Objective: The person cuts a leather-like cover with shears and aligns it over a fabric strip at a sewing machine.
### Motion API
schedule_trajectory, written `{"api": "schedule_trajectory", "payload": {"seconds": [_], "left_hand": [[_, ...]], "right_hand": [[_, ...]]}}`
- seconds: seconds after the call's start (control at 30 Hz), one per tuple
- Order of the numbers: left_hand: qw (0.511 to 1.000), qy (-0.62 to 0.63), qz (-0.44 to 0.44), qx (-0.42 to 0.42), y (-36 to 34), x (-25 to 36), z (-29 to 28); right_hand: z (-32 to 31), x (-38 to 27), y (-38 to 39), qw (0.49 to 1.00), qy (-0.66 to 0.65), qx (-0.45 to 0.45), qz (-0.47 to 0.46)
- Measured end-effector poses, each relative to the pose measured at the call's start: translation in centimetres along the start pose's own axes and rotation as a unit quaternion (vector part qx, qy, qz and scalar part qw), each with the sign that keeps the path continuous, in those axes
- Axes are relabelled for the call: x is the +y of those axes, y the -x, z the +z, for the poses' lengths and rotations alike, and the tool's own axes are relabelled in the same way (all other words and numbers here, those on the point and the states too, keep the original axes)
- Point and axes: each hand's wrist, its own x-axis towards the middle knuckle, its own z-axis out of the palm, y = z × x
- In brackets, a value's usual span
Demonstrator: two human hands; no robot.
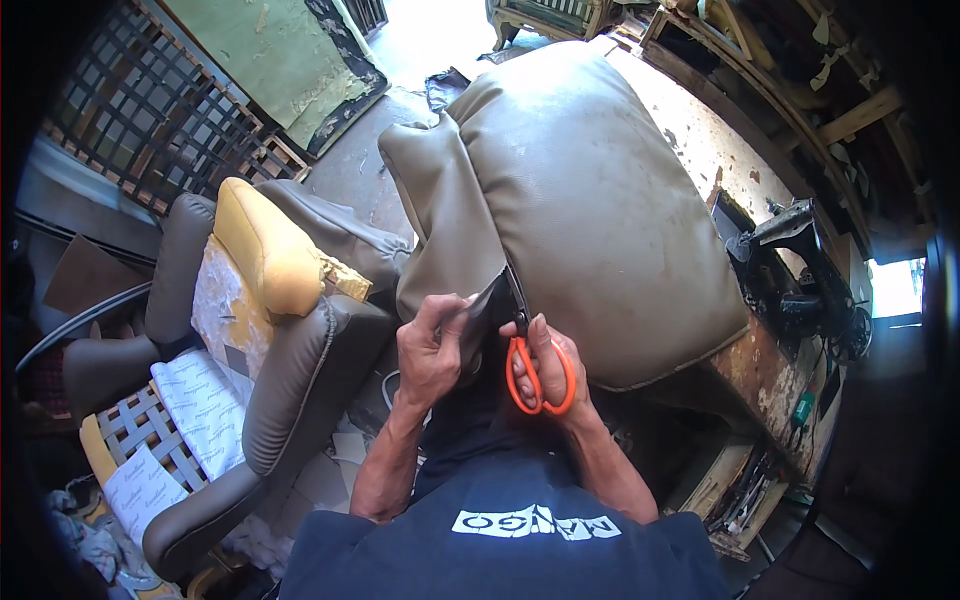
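A large olive-grey leather cushion (610, 200) lies in front of me, with a loose flap (440, 195) of the same leather along its left side. My left hand (432, 355) is closed in a pinch on the lower edge of that flap. My right hand (548, 370) grips scissors with orange handles (530, 390); their dark blades point away from me, beside the flap's edge where it meets the cushion. How far the blades are apart is hard to tell.
A partly stripped armchair (275, 400) with yellow foam (260, 240) stands at left. A black sewing machine (805, 280) is on a worn table (760, 390) at right. A woven-strap frame (140, 130) and green board (270, 60) are behind; wooden frames (850, 130) fill the upper right.
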Motion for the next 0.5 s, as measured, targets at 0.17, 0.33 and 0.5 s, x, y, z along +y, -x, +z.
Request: {"api": "schedule_trajectory", "payload": {"seconds": [0.17,0.33,0.5], "left_hand": [[0.999,0.019,0.004,0.031,-0.1,0.0,-0.4],[0.996,0.046,-0.058,0.048,0.1,-1.0,-1.4],[0.997,0.031,-0.071,0.029,0.7,-0.8,-1.3]], "right_hand": [[0.2,-0.1,-0.2,1.000,0.009,-0.013,-0.007],[-0.3,0.6,0.4,0.999,0.003,-0.030,-0.020],[-2.3,-1.1,2.7,0.999,0.018,-0.042,0.029]]}}
